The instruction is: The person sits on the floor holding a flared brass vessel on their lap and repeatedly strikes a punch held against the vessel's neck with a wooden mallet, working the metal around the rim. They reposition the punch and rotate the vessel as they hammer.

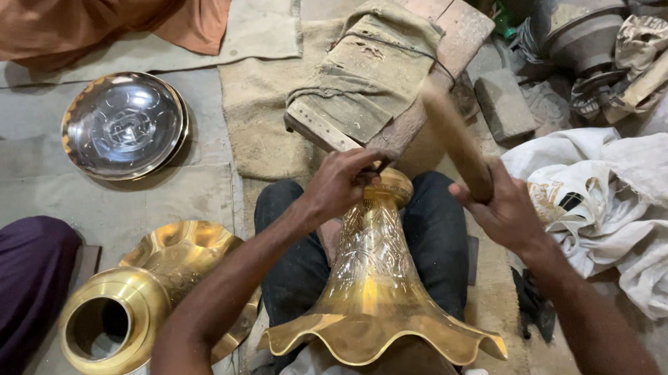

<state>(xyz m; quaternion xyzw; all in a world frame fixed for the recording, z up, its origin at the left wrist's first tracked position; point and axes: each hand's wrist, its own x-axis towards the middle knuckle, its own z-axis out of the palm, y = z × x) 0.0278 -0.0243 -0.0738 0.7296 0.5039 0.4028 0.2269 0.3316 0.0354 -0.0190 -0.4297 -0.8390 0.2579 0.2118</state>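
A fluted brass vase (375,285) lies along the seated person's lap, its long axis running away from them: wavy flared mouth toward their body, narrow end against a cloth-wrapped wooden block (377,77). The left hand (341,181) is curled around the narrow end. The right hand (505,212) is clenched around a blurred wooden mallet (455,138). A second brass vessel (118,320) lies at left, a steel bowl (123,125) beyond it, and white rags (621,201) at right.
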